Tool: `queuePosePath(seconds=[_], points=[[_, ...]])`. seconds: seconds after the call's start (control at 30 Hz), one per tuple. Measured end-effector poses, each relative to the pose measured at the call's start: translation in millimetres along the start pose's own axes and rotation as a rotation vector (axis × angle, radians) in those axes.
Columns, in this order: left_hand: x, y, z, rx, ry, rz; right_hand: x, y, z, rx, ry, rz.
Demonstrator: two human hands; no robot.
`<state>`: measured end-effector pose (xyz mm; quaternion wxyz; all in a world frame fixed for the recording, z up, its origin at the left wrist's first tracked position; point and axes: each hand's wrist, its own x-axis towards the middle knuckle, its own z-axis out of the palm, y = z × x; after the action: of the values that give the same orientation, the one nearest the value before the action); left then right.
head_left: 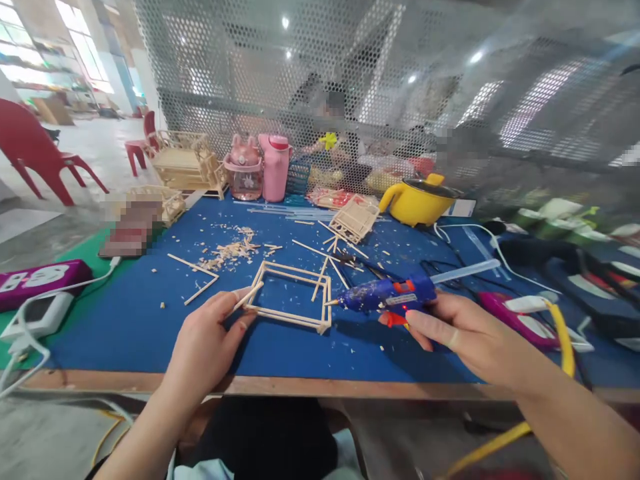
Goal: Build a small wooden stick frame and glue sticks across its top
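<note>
My left hand (210, 333) is closed on the left end of a small rectangular frame of thin wooden sticks (290, 317). A short stick (249, 297) sticks out between its thumb and fingers; whether it is joined to the frame I cannot tell. A blue hot glue gun (370, 295) is gripped in my right hand (455, 327), fingers by its red trigger. Its nozzle points left, right at the frame's right end; whether it touches is unclear. From its rear juts a clear glue stick (470, 270).
Wood scraps (235, 250) and loose sticks (203, 270) litter the blue tabletop (125, 333). Behind lie a slatted wooden piece (355, 217), a pink thermos (275, 167) and a yellow pot (415, 203). White cables (37, 293) run at left. A perforated metal screen (225, 80) stands behind.
</note>
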<state>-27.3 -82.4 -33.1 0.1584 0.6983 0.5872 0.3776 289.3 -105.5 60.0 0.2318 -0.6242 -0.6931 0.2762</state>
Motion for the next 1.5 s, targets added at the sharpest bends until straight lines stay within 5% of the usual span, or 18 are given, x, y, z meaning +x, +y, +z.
queuePosePath(seconds=[0.2, 0.37, 0.53, 0.8, 1.17, 1.5], points=[[-2, -6, -0.6, -0.238, -0.128, 0.083, -4, 3, -2, 0.109, -0.082, 0.029], [-6, -8, -2.5, -0.195, 0.141, -0.096, -4, 6, 0, 0.168, -0.025, 0.023], [-5, -7, -2.3, 0.021, 0.202, -0.079, -4, 10, 0, 0.236, 0.025, -0.006], [-2, 7, 9.7, -0.113, -0.041, 0.063, -3, 11, 1, 0.289, 0.082, -0.010], [-10, 11, 13.1, 0.103, 0.126, 0.034, -11, -1, -6, -0.157, 0.092, 0.095], [-7, 12, 14.0, 0.081, 0.081, -0.040, -8, -9, 1, -0.297, 0.148, -0.052]])
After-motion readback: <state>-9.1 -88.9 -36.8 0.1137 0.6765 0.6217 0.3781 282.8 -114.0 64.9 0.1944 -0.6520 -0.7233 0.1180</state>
